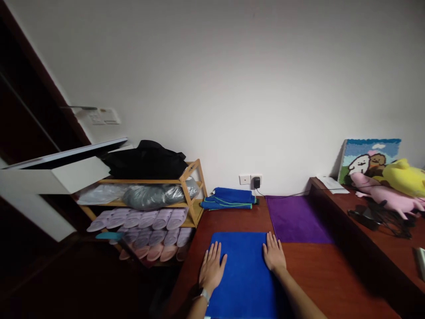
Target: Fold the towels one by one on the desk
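Note:
A blue cloth [245, 274] lies spread flat on the reddish-brown wooden table [318, 270]. My left hand [211, 268] rests palm down on its left edge, fingers stretched out, with a watch on the wrist. On the right edge, near the far corner, my right hand [274, 253] also lies flat with its fingers extended. Neither hand grips anything. Beyond to the right is a flat purple cloth [299, 219]. Folded blue cloths with green edging [229, 199] sit at the back of the table against the wall.
A wooden rack [191, 190] with several pairs of slippers [146, 219] and a black bag [148, 161] stands left. A plugged-in adapter [256, 182] trails a cable along the wall. Right, a raised surface holds a pink plush toy [385, 192], a yellow plush toy [405, 177] and a picture [368, 155].

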`<action>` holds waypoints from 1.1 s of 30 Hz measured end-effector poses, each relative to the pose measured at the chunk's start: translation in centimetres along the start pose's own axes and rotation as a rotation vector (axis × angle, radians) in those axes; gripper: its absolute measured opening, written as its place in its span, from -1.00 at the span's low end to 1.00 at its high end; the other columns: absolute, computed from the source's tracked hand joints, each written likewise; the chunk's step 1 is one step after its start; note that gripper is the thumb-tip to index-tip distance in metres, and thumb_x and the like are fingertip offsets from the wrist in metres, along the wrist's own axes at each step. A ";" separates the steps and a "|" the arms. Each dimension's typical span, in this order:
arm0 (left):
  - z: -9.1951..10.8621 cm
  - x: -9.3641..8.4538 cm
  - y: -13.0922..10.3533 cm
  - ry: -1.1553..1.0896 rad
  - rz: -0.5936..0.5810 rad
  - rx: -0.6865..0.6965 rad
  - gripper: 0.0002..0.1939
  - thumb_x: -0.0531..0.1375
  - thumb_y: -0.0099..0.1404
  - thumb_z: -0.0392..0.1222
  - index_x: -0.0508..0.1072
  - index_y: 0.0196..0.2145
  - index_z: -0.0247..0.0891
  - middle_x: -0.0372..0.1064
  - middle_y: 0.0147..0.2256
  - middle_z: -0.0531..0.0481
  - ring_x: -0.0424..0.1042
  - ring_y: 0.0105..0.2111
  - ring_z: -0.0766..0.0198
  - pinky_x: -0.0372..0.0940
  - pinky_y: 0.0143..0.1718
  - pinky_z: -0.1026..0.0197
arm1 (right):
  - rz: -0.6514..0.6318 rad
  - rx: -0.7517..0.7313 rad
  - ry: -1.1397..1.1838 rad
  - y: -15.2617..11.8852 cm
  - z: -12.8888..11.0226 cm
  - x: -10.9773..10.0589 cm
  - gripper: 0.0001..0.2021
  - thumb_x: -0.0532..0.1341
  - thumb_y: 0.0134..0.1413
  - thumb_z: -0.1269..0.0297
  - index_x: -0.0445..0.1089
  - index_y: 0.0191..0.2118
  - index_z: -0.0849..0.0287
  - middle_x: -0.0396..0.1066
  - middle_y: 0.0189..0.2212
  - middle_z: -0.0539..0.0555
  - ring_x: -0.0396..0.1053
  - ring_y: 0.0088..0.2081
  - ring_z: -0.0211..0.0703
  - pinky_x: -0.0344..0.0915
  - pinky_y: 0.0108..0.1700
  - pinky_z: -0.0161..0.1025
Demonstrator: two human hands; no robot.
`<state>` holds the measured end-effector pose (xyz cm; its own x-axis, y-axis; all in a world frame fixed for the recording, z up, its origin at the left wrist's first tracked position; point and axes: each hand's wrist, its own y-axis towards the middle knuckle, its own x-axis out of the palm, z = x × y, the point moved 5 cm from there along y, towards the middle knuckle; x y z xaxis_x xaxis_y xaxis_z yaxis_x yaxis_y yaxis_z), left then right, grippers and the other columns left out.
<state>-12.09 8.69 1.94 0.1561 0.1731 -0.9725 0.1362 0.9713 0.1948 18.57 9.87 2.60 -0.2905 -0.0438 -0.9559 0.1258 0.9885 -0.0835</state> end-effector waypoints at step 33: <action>0.5 0.7 6.5 -0.027 -0.096 0.051 -0.32 -0.25 0.54 0.15 0.00 0.45 -0.26 -0.03 0.43 -0.15 -0.07 0.43 0.08 -0.08 0.42 -0.12 | 0.055 -0.023 -0.023 0.5 1.2 2.4 -0.29 -0.33 0.37 0.00 -0.26 0.47 0.32 -0.28 0.49 0.07 -0.34 0.49 -0.08 -0.41 0.47 -0.01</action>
<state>-10.65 15.06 2.63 0.1665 0.0742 -0.9832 0.2011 0.9737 0.1075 19.11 10.05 -0.03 -0.2618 0.0075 -0.9651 0.1191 0.9926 -0.0246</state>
